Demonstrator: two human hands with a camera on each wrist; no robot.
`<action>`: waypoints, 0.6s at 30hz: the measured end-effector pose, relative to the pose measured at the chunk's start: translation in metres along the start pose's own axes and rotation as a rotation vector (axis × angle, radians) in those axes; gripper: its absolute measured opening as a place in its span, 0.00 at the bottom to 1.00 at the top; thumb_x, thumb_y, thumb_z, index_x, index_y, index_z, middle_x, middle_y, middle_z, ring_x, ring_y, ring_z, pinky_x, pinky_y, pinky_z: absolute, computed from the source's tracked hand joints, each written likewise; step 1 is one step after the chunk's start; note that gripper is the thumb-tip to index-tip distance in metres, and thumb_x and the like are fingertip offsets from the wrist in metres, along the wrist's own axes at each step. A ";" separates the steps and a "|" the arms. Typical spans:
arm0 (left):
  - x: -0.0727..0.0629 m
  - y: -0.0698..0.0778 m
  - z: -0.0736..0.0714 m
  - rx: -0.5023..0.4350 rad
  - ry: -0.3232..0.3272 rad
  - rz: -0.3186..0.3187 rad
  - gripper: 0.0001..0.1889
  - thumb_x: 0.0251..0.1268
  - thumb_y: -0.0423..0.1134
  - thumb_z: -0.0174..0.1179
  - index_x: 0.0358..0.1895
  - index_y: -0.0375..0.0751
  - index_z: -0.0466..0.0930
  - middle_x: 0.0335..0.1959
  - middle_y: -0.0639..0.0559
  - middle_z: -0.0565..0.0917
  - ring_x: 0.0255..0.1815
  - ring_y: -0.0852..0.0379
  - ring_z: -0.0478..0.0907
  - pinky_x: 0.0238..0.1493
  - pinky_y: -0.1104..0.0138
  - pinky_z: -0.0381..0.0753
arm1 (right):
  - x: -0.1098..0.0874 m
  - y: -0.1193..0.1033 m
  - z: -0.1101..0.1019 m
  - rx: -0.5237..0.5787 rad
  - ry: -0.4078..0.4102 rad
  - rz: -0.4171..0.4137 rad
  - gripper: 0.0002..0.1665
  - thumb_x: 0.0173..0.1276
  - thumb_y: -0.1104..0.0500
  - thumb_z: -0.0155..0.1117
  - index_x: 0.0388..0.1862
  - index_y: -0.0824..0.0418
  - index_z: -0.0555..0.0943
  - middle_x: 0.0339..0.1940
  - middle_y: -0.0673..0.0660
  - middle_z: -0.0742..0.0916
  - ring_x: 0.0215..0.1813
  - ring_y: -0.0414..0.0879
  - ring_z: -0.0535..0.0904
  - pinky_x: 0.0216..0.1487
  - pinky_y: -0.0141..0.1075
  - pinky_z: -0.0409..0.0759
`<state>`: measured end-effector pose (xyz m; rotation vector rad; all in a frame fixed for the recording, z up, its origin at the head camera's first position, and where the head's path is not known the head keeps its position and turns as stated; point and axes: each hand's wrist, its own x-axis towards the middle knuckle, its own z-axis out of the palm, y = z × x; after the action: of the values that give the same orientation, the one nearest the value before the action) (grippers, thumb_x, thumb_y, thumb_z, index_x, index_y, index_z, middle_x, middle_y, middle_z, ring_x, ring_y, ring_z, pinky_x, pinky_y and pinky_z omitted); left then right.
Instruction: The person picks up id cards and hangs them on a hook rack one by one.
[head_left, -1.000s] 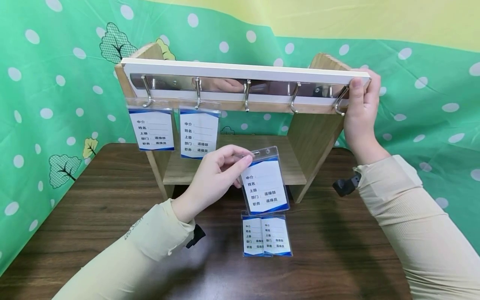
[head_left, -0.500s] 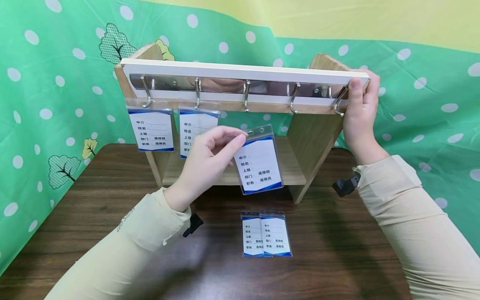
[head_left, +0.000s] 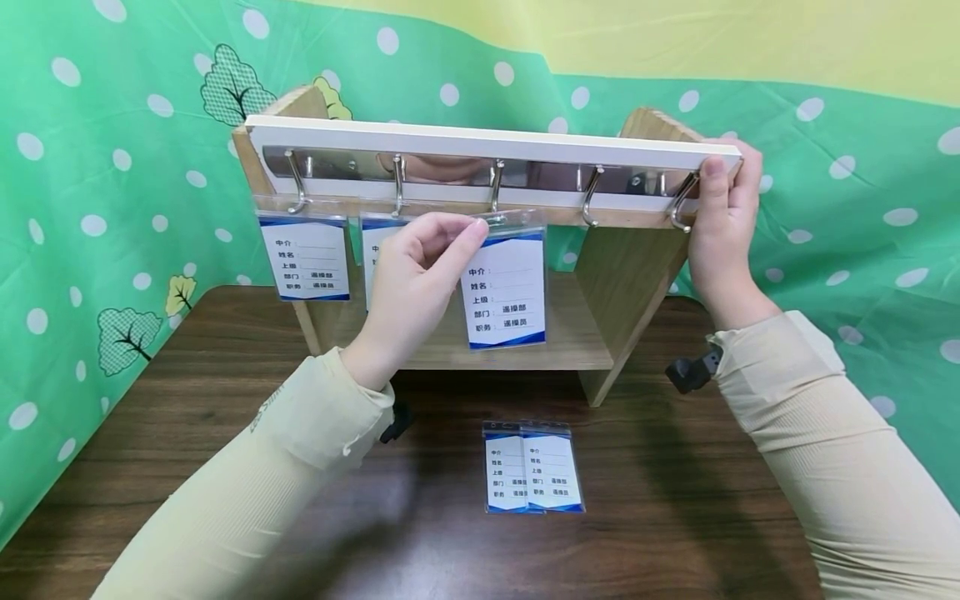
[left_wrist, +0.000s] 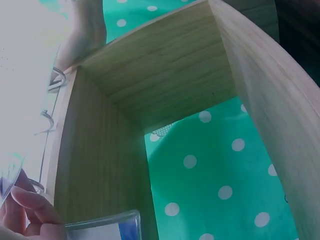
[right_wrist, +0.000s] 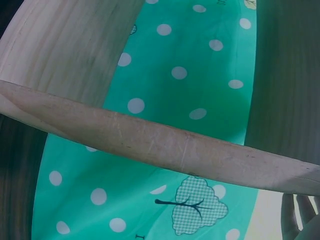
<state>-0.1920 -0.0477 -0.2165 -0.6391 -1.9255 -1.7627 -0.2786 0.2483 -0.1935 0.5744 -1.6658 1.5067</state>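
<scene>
My left hand (head_left: pixel 420 283) pinches the top edge of a clear badge holder (head_left: pixel 506 292) with a white and blue card inside. The badge hangs upright from my fingers, its top just under the third hook (head_left: pixel 495 187); whether the hook passes through the slot cannot be told. My right hand (head_left: pixel 723 225) grips the right end of the hook rack (head_left: pixel 480 137), thumb on the front. That rack is a white board with a metal strip on a wooden shelf (head_left: pixel 630 250). Two similar badges, the left one (head_left: pixel 303 258) and a partly covered one (head_left: pixel 375 250), hang on the first two hooks.
Two overlapping badges (head_left: pixel 551 471) lie on the dark wood table (head_left: pixel 637 533) in front of the shelf. The fourth hook (head_left: pixel 592 196) and the fifth hook (head_left: pixel 681 202) carry nothing. A green dotted cloth (head_left: pixel 135 192) hangs behind.
My left hand has raised the badge from above the table badges up to the third hook, shifting it slightly left and straightening its tilt. My right hand stays on the rack.
</scene>
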 end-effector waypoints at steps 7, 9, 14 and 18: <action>0.007 -0.005 0.002 0.021 0.014 -0.003 0.13 0.74 0.39 0.56 0.50 0.34 0.84 0.39 0.41 0.88 0.33 0.57 0.81 0.34 0.71 0.78 | 0.001 0.001 0.000 0.011 -0.002 0.000 0.11 0.78 0.54 0.50 0.55 0.53 0.71 0.40 0.48 0.76 0.44 0.39 0.70 0.50 0.29 0.64; 0.008 -0.006 0.002 0.023 0.015 -0.001 0.13 0.74 0.39 0.56 0.50 0.34 0.84 0.40 0.42 0.88 0.33 0.57 0.81 0.34 0.71 0.79 | 0.000 0.001 0.000 0.012 -0.007 0.001 0.11 0.78 0.54 0.50 0.55 0.53 0.71 0.39 0.48 0.76 0.43 0.40 0.70 0.49 0.29 0.64; 0.009 -0.008 0.003 0.031 0.008 0.015 0.13 0.74 0.38 0.55 0.51 0.34 0.83 0.42 0.42 0.88 0.35 0.56 0.83 0.35 0.71 0.80 | -0.001 0.001 0.000 0.011 -0.010 0.008 0.13 0.78 0.51 0.52 0.55 0.54 0.71 0.39 0.49 0.75 0.43 0.40 0.70 0.48 0.30 0.64; 0.011 -0.009 0.005 0.024 -0.005 0.028 0.13 0.75 0.38 0.55 0.52 0.34 0.83 0.44 0.42 0.88 0.38 0.56 0.85 0.39 0.69 0.83 | 0.000 0.001 -0.001 0.014 -0.009 0.005 0.14 0.77 0.50 0.54 0.56 0.54 0.71 0.40 0.49 0.76 0.44 0.40 0.70 0.49 0.29 0.64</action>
<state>-0.2061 -0.0433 -0.2175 -0.6593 -1.9292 -1.7205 -0.2792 0.2492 -0.1946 0.5852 -1.6660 1.5228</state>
